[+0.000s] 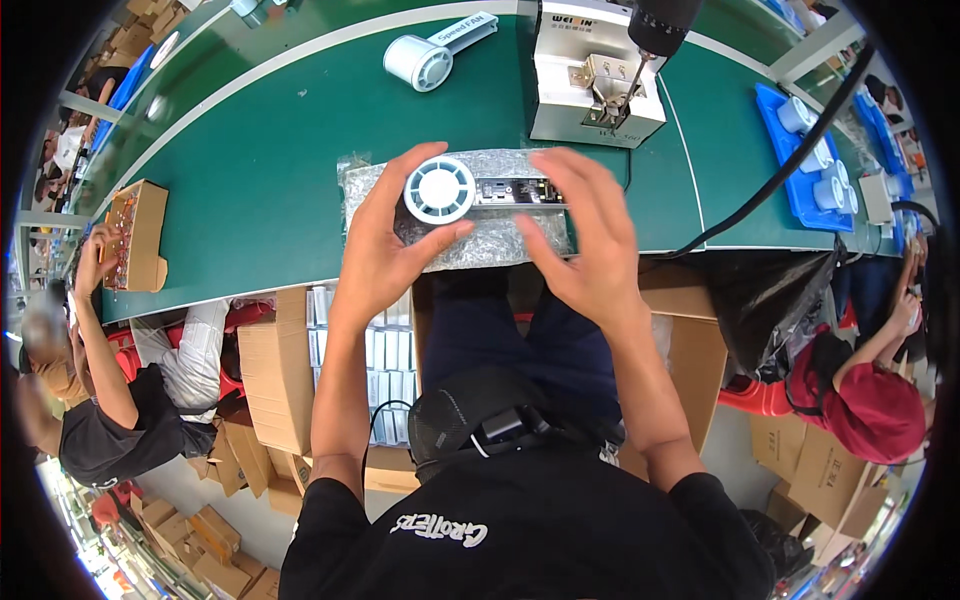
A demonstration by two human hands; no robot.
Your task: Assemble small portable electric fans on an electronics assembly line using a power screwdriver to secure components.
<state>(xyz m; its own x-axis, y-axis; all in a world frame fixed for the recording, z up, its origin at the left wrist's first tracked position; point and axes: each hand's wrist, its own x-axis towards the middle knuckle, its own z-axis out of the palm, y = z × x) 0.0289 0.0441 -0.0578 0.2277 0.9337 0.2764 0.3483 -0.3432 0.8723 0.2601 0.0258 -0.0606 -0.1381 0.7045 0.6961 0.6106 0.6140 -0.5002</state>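
A pale blue handheld fan [440, 190] lies on bubble wrap on the table in front of me, its round grille facing up. Its handle points right and lies uncovered, with a dark circuit board [517, 191] showing inside. My left hand [385, 235] curves around the fan head with thumb and fingers apart. The fingertips are close to the rim; whether they touch it I cannot tell. My right hand [590, 225] hovers at the handle's right end, fingers spread and holding nothing. Under the fan, the bubble wrap [480, 250] reaches the table's near edge.
Beyond my hands stand another fan [420, 62] and a white machine [600, 90] with a black electric screwdriver [660, 25] hanging over it. A black cable [770, 185] crosses on the right, near a blue tray [805, 160] of fan parts. Co-workers sit on both sides; a cardboard box [140, 235] is left.
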